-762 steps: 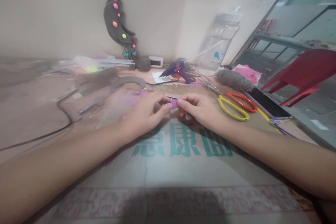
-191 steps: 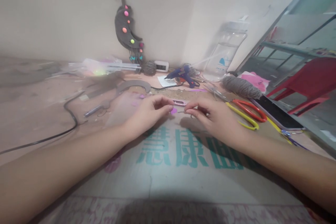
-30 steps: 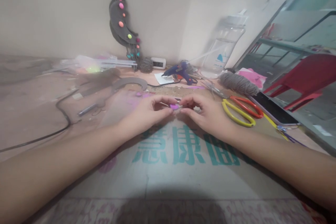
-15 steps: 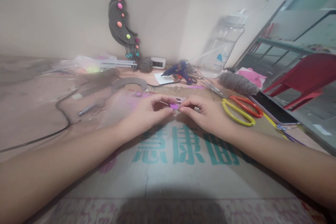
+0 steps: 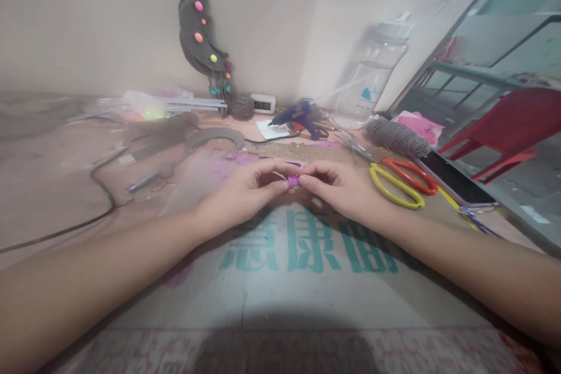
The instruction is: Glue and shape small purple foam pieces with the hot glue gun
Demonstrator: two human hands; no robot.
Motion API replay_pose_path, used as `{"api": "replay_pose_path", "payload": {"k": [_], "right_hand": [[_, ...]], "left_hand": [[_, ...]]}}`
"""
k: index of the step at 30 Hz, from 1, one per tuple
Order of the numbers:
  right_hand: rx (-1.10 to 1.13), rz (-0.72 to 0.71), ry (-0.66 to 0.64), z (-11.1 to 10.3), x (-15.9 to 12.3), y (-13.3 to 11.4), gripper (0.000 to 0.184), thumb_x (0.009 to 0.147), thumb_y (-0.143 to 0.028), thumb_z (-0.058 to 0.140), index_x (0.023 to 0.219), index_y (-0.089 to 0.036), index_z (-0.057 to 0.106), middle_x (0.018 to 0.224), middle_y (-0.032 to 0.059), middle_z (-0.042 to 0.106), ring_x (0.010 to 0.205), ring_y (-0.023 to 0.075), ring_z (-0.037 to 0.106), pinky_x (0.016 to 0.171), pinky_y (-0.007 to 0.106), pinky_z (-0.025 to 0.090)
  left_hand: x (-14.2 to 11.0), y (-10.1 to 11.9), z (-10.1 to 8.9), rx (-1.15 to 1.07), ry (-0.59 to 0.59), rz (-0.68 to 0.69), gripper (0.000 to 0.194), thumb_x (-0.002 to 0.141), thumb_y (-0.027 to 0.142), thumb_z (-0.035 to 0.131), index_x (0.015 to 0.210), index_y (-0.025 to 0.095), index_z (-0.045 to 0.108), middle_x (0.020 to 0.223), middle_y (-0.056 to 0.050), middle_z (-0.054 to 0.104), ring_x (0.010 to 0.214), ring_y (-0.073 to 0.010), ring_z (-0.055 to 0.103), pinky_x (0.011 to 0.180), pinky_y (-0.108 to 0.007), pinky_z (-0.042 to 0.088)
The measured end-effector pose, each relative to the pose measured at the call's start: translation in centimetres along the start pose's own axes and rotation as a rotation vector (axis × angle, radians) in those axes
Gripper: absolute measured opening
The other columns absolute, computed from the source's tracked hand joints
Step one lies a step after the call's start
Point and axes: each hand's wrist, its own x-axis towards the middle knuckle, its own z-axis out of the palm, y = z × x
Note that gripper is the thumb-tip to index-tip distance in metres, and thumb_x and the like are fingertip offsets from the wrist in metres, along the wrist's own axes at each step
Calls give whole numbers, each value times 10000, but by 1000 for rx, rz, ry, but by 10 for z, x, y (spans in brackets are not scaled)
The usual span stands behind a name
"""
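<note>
My left hand (image 5: 245, 190) and my right hand (image 5: 339, 187) meet fingertip to fingertip over a cardboard sheet (image 5: 298, 280) printed with green characters. Both pinch a small purple piece (image 5: 293, 180) between thumbs and forefingers. The piece is tiny and partly hidden by the fingers. More purple scraps (image 5: 239, 159) lie just beyond my left hand.
Yellow and orange scissors (image 5: 401, 182) lie right of my right hand, with a phone (image 5: 456, 178), grey yarn (image 5: 392, 134) and a clear water bottle (image 5: 372, 79) behind. A blue glue gun (image 5: 298, 117), a grey felt crescent (image 5: 214, 137), a black cable (image 5: 100, 184) and a hanging felt ornament (image 5: 199, 41) lie further back.
My two hands have closed in a little on the purple piece, which now looks more bunched between the fingertips. The view has shifted slightly.
</note>
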Motion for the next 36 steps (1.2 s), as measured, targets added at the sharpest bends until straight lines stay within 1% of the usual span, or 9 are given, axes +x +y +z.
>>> {"api": "replay_pose_path", "payload": {"k": [4, 7, 9, 13, 15, 18, 25, 32, 36], "right_hand": [[0, -6, 31, 0, 0, -2, 220, 865, -350, 563, 789, -154, 630, 546, -44, 529, 480, 81, 449, 486, 224, 346], [-65, -64, 93, 0, 0, -2, 202, 856, -329, 572, 775, -155, 635, 602, -26, 565, 529, 87, 470, 509, 225, 358], [-107, -98, 128, 1, -1, -3, 181, 846, -304, 581, 763, -155, 641, 641, -13, 588, 564, 91, 484, 522, 225, 364], [-26, -32, 120, 2, -2, -5, 206, 861, -335, 567, 774, -161, 633, 576, -31, 540, 520, 89, 463, 493, 226, 355], [31, 21, 107, 2, -3, -7, 223, 862, -364, 568, 776, -166, 622, 540, -43, 510, 487, 88, 450, 466, 224, 346], [70, 72, 77, 2, -4, -9, 225, 857, -372, 578, 784, -164, 618, 537, -47, 513, 465, 82, 452, 446, 217, 347], [131, 94, 7, 2, -5, -9, 242, 859, -382, 585, 790, -153, 616, 566, -52, 525, 453, 62, 454, 437, 199, 352], [175, 97, -24, 2, -6, -10, 251, 858, -392, 584, 782, -154, 605, 567, -52, 525, 456, 61, 458, 430, 193, 351], [177, 112, -16, 2, -6, -11, 266, 856, -414, 586, 793, -157, 602, 562, -53, 517, 449, 64, 456, 410, 190, 337]], "left_hand": [[-1, 2, 0, -7, -6, 18, 259, 911, 288, 557, 1124, 190, 665, 1067, -68, 703, 945, -190, 652, 783, -292, 521], [-1, 0, 1, -72, 27, -22, 367, 895, 366, 589, 1214, 184, 587, 1085, -82, 681, 904, -193, 658, 746, -302, 537], [-2, -1, 3, -56, 64, -17, 359, 890, 373, 598, 1190, 178, 562, 1053, -73, 671, 908, -191, 654, 753, -308, 541], [-5, 2, 2, 312, 152, 138, 166, 891, 286, 600, 1021, 185, 595, 964, -33, 658, 904, -168, 622, 819, -313, 514], [-7, 4, 1, 508, 161, 236, 129, 892, 255, 597, 1008, 201, 612, 958, -27, 652, 917, -173, 607, 842, -326, 499], [-8, 5, -2, 640, 136, 344, 141, 906, 240, 582, 1041, 227, 620, 1019, -35, 642, 989, -188, 598, 882, -349, 486], [-9, 2, -5, 716, 143, 481, 124, 934, 229, 540, 1013, 207, 634, 1001, -44, 647, 945, -167, 609, 839, -315, 494], [-9, 4, -4, 733, 174, 514, 65, 919, 199, 560, 934, 185, 621, 943, -40, 655, 913, -165, 611, 831, -308, 486], [-8, 2, -3, 747, 129, 491, 88, 937, 197, 522, 959, 195, 607, 962, -45, 669, 935, -180, 613, 834, -324, 485]]}}
